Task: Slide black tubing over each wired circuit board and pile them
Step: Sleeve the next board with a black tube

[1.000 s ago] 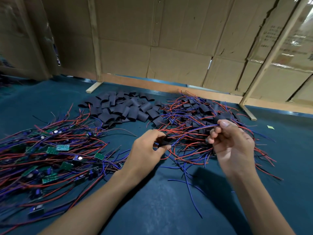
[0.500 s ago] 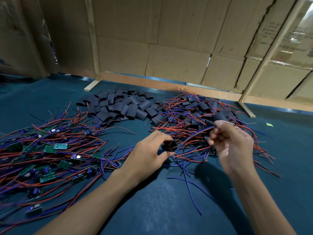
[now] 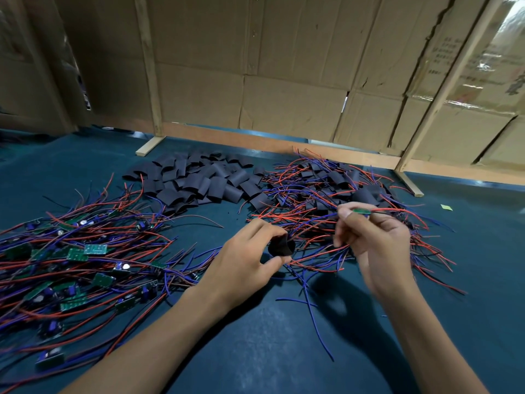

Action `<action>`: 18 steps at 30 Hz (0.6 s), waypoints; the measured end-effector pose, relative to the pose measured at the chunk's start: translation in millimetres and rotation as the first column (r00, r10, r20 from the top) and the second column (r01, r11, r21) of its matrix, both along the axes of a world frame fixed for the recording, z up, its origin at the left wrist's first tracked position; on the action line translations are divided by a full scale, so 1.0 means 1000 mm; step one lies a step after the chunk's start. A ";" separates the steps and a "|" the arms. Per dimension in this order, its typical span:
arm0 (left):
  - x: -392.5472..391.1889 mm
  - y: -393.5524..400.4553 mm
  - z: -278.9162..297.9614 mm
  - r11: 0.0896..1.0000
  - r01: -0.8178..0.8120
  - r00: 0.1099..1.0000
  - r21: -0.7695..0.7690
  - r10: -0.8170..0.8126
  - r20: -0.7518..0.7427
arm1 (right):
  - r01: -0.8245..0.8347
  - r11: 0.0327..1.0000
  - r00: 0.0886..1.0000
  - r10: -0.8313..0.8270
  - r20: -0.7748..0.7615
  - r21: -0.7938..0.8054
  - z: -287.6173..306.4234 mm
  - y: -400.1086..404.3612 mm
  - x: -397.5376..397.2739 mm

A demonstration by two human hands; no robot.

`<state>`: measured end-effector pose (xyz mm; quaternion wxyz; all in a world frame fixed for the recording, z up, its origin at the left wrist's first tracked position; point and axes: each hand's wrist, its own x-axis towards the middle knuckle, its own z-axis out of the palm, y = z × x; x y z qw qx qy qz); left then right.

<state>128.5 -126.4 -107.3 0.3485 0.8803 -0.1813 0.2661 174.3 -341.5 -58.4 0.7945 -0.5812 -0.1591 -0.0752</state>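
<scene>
My left hand [image 3: 250, 260] pinches a short piece of black tubing [image 3: 279, 245] between thumb and fingers, its mouth held open toward the right. My right hand [image 3: 375, 245] grips a green circuit board [image 3: 361, 211] at its fingertips, with red and blue wires running from it down toward the tubing. The two hands are a short gap apart above the blue table. A heap of bare wired boards [image 3: 74, 265] lies at the left. Loose black tubing pieces [image 3: 204, 183] are piled at the back centre. Sleeved boards with tangled wires [image 3: 326, 189] lie behind my right hand.
The dark blue table mat [image 3: 270, 351] stretches toward me. A cardboard wall [image 3: 284, 81] on wooden battens closes off the back. A wooden foot [image 3: 149, 146] sits back left, another [image 3: 410, 184] back right. A small yellow-green scrap [image 3: 446, 206] lies at the right.
My right hand has lifted the circuit board clear of its fingers so the green board shows. The left hand has turned the tubing's open mouth toward the wires.
</scene>
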 end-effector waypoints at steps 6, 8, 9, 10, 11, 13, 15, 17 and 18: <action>-0.003 -0.003 0.007 0.991 -0.116 0.983 0.058 0.107 0.147 | -0.109 0.953 0.993 0.115 0.004 -0.283 -0.010 0.022 -0.013; -0.004 -0.003 0.009 0.991 -0.130 0.977 0.043 0.121 0.177 | -0.146 0.944 0.989 0.138 -0.047 -0.295 -0.011 0.032 -0.019; -0.004 -0.002 0.009 0.991 -0.130 0.975 0.030 0.123 0.187 | -0.165 0.944 0.986 0.148 -0.080 -0.285 -0.011 0.038 -0.022; -0.004 -0.001 0.009 0.992 -0.127 0.974 0.014 0.122 0.192 | -0.191 0.942 0.979 0.162 -0.123 -0.275 -0.010 0.041 -0.023; -0.004 0.000 0.009 0.992 -0.123 0.974 0.001 0.120 0.195 | -0.219 0.943 0.968 0.178 -0.175 -0.251 -0.008 0.044 -0.024; -0.003 0.002 0.010 0.992 -0.125 0.970 -0.011 0.124 0.207 | -0.266 0.958 0.929 0.225 -0.293 -0.107 -0.002 0.046 -0.025; -0.004 0.003 0.011 0.991 -0.136 0.963 -0.005 0.133 0.236 | -0.273 0.962 0.902 0.265 -0.342 0.026 0.002 0.045 -0.025; -0.004 0.004 0.013 0.991 -0.133 0.952 0.008 0.126 0.278 | -0.234 0.970 0.921 0.242 -0.306 0.062 0.004 0.043 -0.026; -0.005 0.004 0.013 0.992 -0.128 0.946 0.017 0.117 0.303 | -0.221 0.973 0.933 0.232 -0.274 0.071 0.003 0.042 -0.027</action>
